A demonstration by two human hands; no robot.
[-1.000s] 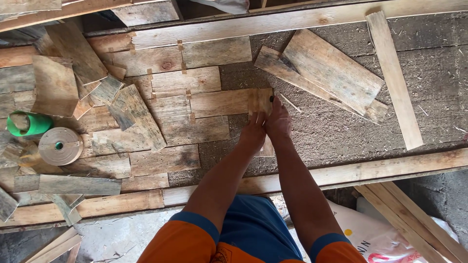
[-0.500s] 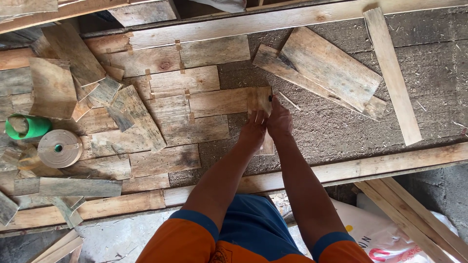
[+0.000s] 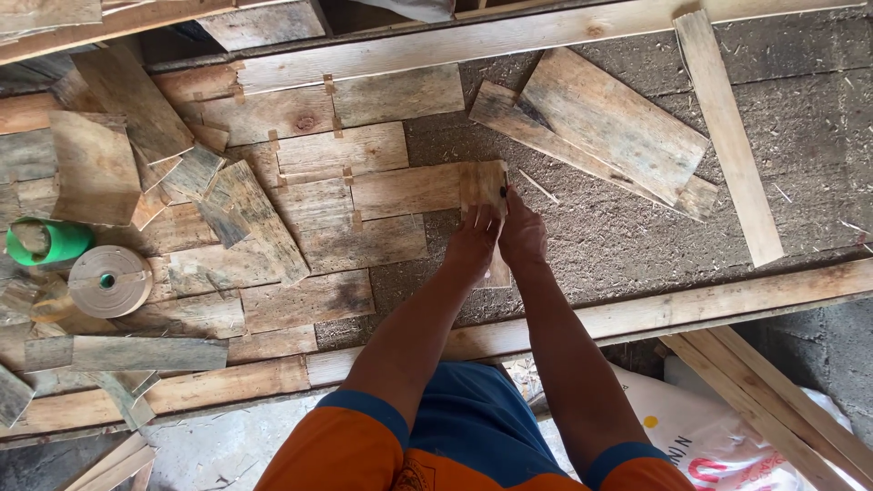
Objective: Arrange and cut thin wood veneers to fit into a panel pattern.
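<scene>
A short weathered wooden board (image 3: 482, 185) lies upright-on against the right end of a row of laid planks (image 3: 405, 190) on the rough grey surface (image 3: 627, 245). My left hand (image 3: 472, 244) presses on the board's lower part, fingers over its face. My right hand (image 3: 523, 236) grips its right edge, with one fingertip high on that edge by a small dark mark. The board's lower end shows below my hands. Whether the right hand also holds a small tool, I cannot tell.
Several laid planks (image 3: 309, 300) cover the left part. Two loose slanted boards (image 3: 614, 127) and a long slat (image 3: 727, 136) lie at right. A green can (image 3: 50, 242) and a tape roll (image 3: 109, 280) sit at left. A long beam (image 3: 691, 305) crosses in front, with a white sack (image 3: 709, 436) below.
Both hands stay on the short board in about the same place. The view has shifted only slightly.
</scene>
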